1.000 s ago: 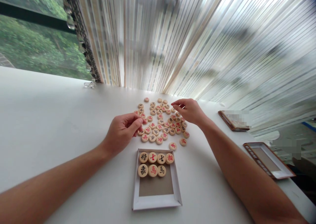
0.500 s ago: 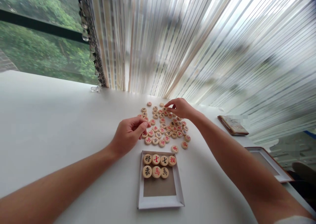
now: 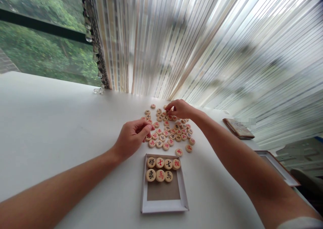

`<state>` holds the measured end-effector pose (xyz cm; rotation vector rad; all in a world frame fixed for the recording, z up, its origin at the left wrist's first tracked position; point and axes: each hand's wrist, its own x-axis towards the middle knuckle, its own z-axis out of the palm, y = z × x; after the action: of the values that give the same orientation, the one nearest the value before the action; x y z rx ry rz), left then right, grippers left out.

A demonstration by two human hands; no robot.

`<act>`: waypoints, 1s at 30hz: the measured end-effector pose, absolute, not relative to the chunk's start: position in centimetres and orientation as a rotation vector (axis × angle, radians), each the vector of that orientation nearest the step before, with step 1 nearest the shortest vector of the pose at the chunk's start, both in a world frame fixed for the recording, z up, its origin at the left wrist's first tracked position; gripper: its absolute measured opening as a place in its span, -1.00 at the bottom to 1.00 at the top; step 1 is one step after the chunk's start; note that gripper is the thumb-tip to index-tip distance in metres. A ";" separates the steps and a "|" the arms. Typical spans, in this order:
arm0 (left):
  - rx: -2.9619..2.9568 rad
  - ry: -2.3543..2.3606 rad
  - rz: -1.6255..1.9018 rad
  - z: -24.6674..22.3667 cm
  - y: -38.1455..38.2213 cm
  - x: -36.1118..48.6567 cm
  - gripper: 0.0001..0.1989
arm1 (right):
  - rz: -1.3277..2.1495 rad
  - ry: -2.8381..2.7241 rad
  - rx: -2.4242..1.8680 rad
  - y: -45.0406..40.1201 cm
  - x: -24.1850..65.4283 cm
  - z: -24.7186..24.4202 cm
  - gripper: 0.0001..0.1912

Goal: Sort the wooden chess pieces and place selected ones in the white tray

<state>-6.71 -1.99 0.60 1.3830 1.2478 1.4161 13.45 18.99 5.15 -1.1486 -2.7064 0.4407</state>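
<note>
Round wooden xiangqi pieces [image 3: 162,138], with red or black characters, lie loosely spread on the white table. My right hand [image 3: 179,108] is at the far side of the spread, thumb and fingertips closed about one piece [image 3: 167,113], which they partly hide. Closed with its fingers curled and thumb pressed in, my left hand [image 3: 133,133] rests by the left edge of the pieces; what it holds, if anything, is hidden. Nearer to me, a shallow white box [image 3: 165,209] with a brown bottom holds a full upper row of pieces and three more below it.
On the right lies a brown-edged box or book [image 3: 238,128], its kind unclear. A shallow box lid [image 3: 287,176] sits at the table's right edge, partly behind my right forearm. A string curtain [image 3: 156,47] hangs along the table's far edge. Clear beads [image 3: 98,90] touch the table at its foot.
My right hand has moved slightly left and its fingertips have come down around a piece. My left hand and the pieces in the white box stay as they were.
</note>
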 end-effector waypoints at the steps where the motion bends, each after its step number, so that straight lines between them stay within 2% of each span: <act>1: 1.384 1.245 1.415 0.6 -2.0 -6.7 -0.73 | 0.474 -2.690 -1.147 19.0 13.4 5.2 -0.78; 7: 1.375 1.247 1.420 0.8 -2.1 -6.7 -0.74 | 0.681 -2.359 -1.198 17.1 14.6 5.1 -0.93; 12: 1.457 1.231 1.430 0.7 -2.1 -6.6 -0.75 | 1.003 -1.929 -1.199 10.8 17.6 4.0 -0.57; 15: 1.529 1.218 1.424 0.6 -2.3 -6.5 -0.76 | 1.216 -1.748 -1.173 6.0 18.8 3.4 -0.51; 20: 1.573 1.153 1.351 0.5 -3.0 -6.0 -0.76 | 1.579 -1.340 -1.063 0.8 17.6 3.4 -0.62; 22: 1.531 1.093 1.308 0.7 -3.2 -5.7 -0.74 | 1.673 -1.246 -0.996 0.1 16.3 3.5 -0.60; 30: 1.371 0.927 1.286 1.5 -3.5 -5.1 -0.74 | 1.620 -1.338 -0.858 -0.7 14.2 3.1 -0.69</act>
<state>-5.10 -3.53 1.46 1.3715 0.9268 1.2865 14.20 -0.72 3.08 -0.8584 -1.3383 1.6200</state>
